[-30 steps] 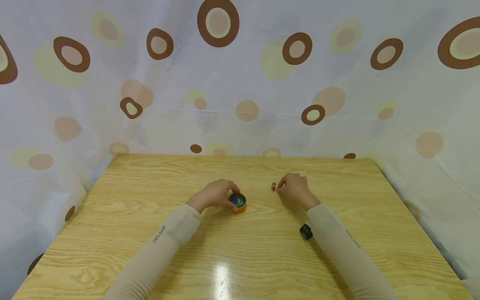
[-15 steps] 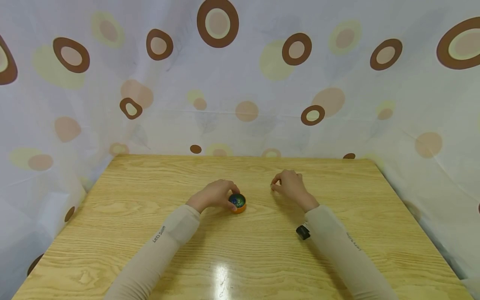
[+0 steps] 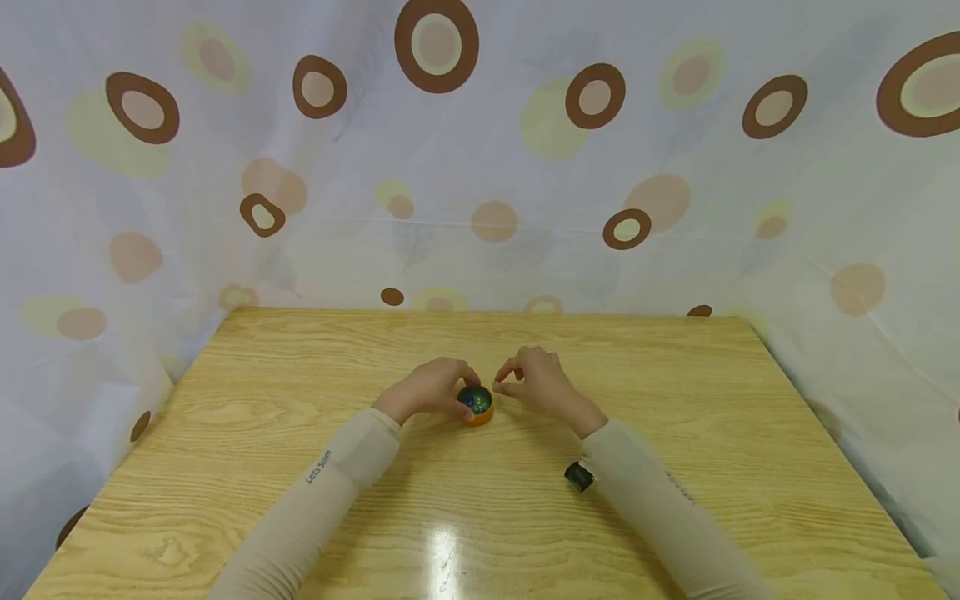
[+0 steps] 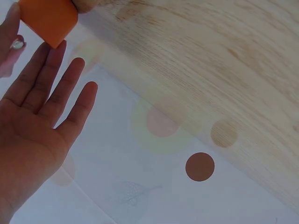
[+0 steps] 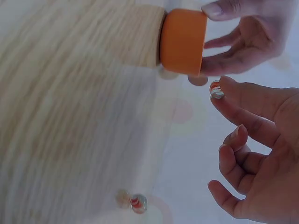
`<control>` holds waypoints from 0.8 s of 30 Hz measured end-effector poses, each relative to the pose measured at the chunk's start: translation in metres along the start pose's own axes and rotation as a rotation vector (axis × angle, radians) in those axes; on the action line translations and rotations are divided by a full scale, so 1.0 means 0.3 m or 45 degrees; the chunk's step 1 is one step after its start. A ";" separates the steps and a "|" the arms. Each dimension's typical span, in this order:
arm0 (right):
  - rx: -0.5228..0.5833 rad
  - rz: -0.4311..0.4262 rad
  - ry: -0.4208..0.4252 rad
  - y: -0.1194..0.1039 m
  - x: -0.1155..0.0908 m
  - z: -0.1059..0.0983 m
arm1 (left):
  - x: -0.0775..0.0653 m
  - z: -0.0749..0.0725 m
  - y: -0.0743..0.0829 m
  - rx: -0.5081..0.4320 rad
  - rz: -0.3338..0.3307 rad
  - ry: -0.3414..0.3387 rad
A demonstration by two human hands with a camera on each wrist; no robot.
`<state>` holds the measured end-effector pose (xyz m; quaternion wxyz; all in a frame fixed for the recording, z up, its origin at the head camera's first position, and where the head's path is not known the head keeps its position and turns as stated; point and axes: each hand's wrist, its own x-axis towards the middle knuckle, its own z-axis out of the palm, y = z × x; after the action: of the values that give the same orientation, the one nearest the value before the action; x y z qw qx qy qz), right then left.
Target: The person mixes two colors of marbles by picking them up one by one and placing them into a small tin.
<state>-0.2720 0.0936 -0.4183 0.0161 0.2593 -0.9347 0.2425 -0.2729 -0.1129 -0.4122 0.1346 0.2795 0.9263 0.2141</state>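
A small round orange bowl [image 3: 480, 419] with a dark inside stands on the wooden table, with shiny blue and green bits showing in it. My left hand [image 3: 429, 389] grips its side between thumb and fingers; the orange wall [image 4: 49, 21] also shows in the left wrist view. Just right of the rim, my right hand [image 3: 542, 383] pinches a clear glass marble [image 5: 217, 89] with an orange swirl between thumb and index finger, other fingers loosely curled. Another clear marble [image 5: 138, 203] with a red swirl lies on the table; in the head view it is hidden.
The wooden table [image 3: 300, 350] is glossy and mirrors things on it. A white curtain [image 3: 480, 167] with brown and peach spots hangs behind it and at both sides. A small black camera [image 3: 579, 477] sticks out from the right sleeve.
My right hand has picked up one marble from the table and moved left with it, close to the bowl. The left hand keeps its grip and has not moved.
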 end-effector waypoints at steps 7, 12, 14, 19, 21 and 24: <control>-0.019 0.013 -0.026 -0.042 0.009 0.031 | 0.002 -0.001 -0.003 0.020 0.012 0.002; -0.052 0.013 -0.038 -0.052 0.015 0.050 | 0.008 0.000 -0.008 0.033 0.030 0.011; -0.069 0.005 -0.038 -0.053 0.017 0.057 | 0.009 -0.001 -0.008 0.030 0.033 0.010; -0.078 0.003 -0.023 -0.056 0.019 0.066 | 0.010 -0.002 -0.005 0.028 0.030 0.002; -0.072 0.002 -0.020 -0.056 0.018 0.067 | 0.011 -0.003 -0.004 0.025 0.024 0.000; -0.056 -0.006 -0.015 -0.057 0.016 0.061 | 0.011 -0.005 0.000 0.004 0.018 -0.002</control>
<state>-0.2660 0.0702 -0.4260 0.0168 0.2624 -0.9393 0.2205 -0.2761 -0.1117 -0.4112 0.1333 0.2864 0.9245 0.2135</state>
